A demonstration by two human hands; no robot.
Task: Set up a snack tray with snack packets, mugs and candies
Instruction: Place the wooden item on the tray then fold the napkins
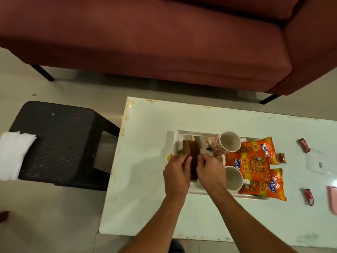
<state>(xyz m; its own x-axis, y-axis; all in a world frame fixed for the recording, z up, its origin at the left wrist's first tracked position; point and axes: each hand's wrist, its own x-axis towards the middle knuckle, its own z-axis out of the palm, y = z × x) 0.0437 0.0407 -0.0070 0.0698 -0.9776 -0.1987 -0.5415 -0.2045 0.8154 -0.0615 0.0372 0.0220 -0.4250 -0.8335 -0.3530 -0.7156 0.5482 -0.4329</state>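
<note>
A white tray (179, 133) lies on the white table (145, 189). On the tray's left part stands a brown holder (190, 152); my left hand (176, 173) and my right hand (209, 170) both grip its near end. A floral mug (226, 146) lies tilted at the tray's back, and a white mug (234, 178) sits near the front. Two orange snack packets (255, 161) (264, 187) overlap the tray's right side. Red candies (304, 145) (309, 196) and a small brown candy (282, 157) lie on the table to the right.
A dark red sofa (164, 37) stands behind the table. Left of the table is a black stool (60, 139) with white tissues (12, 154) on its left edge. A pink object (332, 199) shows at the right border.
</note>
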